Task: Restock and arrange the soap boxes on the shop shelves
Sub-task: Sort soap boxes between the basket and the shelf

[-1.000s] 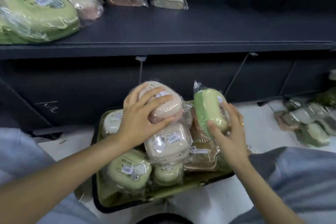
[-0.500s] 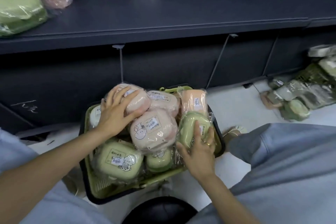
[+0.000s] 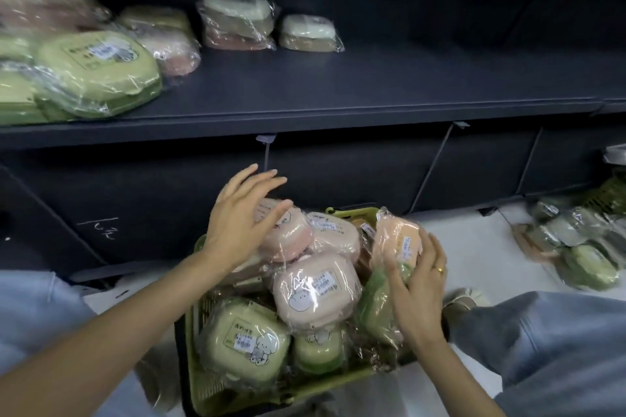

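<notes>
A green basket on the floor holds several wrapped soap boxes, pink and green. My left hand hovers with fingers spread over a pink soap box at the top of the pile, its thumb near the wrap. My right hand grips a peach soap box that stands on edge at the basket's right side. A large pink box and a large green box lie in front. The dark shelf above carries green boxes, a pink box and two small stacks.
The shelf's right half is bare dark board. More wrapped soap boxes lie in a heap on the white floor at the right. My knees in grey fabric flank the basket. The shelf's dark base panel stands right behind the basket.
My left hand has lifted off the pink box and spread its fingers. My right hand has gone from a green box to the peach box. The view has tilted up toward the shelf.
</notes>
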